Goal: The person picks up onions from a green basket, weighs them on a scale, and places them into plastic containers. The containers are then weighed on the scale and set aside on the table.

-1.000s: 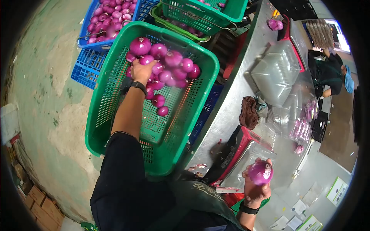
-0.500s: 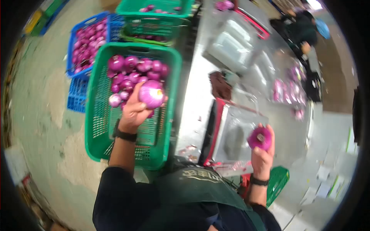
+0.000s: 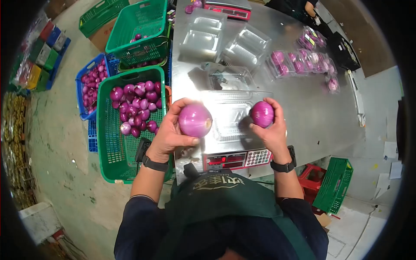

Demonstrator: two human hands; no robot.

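Note:
My left hand [image 3: 171, 132] is closed around a large red onion [image 3: 195, 120], held over the left side of a scale. A smaller red onion [image 3: 262, 114] sits in the fingers of my right hand [image 3: 274, 132]. Between the hands, a clear plastic tray [image 3: 227, 123] lies on the scale's plate. The front panel of the scale [image 3: 236, 159] shows a red digit and a keypad. To the left, a green crate [image 3: 104, 143] holds several loose red onions [image 3: 134, 106]. A black band circles each wrist.
More clear trays [image 3: 203, 37] lie on the metal table [image 3: 312, 117]. Packed onions [image 3: 299, 63] rest at the right, near a black crate [image 3: 344, 50]. Another scale [image 3: 227, 9] stands at the far edge, and another person [image 3: 310, 11] is beyond.
My left hand has brought the large onion from over the green crate to over the scale. My view has turned toward the table, and both onions are now closer together.

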